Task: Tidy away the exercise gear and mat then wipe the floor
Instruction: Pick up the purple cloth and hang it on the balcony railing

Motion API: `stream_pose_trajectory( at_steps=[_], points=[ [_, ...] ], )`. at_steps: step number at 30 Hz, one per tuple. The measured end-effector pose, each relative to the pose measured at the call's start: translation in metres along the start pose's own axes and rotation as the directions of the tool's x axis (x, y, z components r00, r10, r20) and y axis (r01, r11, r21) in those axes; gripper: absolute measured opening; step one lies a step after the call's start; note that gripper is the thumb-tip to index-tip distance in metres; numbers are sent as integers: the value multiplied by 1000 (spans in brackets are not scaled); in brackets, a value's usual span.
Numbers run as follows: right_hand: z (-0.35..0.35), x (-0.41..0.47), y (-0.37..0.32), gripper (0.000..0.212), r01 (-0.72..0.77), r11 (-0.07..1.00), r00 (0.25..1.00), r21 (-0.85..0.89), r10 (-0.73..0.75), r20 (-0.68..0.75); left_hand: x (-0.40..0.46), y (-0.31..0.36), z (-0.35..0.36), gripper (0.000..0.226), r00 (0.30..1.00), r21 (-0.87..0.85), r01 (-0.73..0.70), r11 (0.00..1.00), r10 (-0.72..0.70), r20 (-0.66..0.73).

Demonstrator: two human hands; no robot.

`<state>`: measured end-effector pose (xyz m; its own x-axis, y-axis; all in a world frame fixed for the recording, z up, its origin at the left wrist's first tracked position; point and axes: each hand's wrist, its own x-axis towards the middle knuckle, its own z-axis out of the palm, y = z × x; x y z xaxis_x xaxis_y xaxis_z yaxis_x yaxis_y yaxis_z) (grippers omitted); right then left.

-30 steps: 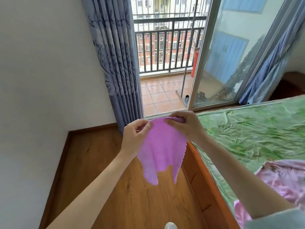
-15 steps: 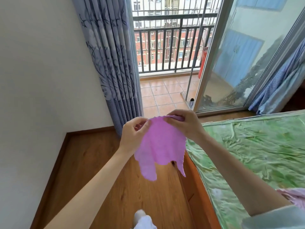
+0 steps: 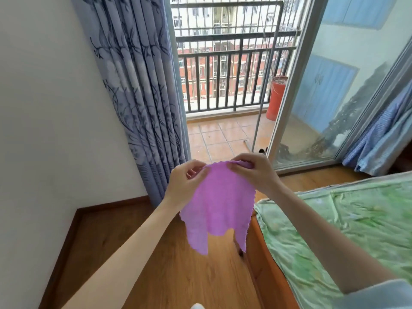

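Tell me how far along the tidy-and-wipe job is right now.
Looks done: no exercise gear or mat shows on the wooden floor in view, though only this corner is visible. In hand: the left hand and right hand pinch the top edge of a purple cloth, holding it spread in the air. Left: wiping; the cloth has not yet touched the floor.

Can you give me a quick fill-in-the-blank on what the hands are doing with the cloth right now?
1. Both hands pinch the ____ edge of the purple cloth.
2. The left hand and right hand hold the cloth above the ____ floor.
3. The bed carries a ____ sheet.

Missing words: top; wooden; green
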<state>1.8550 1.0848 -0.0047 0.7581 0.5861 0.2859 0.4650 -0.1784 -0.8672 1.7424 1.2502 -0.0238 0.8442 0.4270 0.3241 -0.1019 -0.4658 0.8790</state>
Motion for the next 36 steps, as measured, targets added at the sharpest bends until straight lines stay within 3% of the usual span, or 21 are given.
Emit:
stream_pose_trajectory(
  at_steps=[10, 18, 23, 32, 36],
  points=[
    [18, 120, 17, 10, -12, 1000, 999, -8, 12, -39, 130, -44, -19, 6, 999, -17, -21, 1000, 22, 42],
    [5, 205, 36, 5, 10, 999, 996, -47, -14, -92, 218, -52, -11, 20, 996, 10, -77, 997, 76, 56],
    [-13, 263, 53, 6, 60, 997, 994, -53, -64, -88, 276, -58, 7, 9, 995, 37, -83, 996, 81, 64],
    [-68, 403, 91, 6, 92, 994, 996, -63, -92, -9, 426, -68, 46, 15, 986, 82, -161, 984, 156, 64],
    [-93, 456, 109, 12, 61, 988, 986, -145, -36, 165, 484, -70, 61, 27, 970, 107, -232, 967, 222, 95]
  ],
)
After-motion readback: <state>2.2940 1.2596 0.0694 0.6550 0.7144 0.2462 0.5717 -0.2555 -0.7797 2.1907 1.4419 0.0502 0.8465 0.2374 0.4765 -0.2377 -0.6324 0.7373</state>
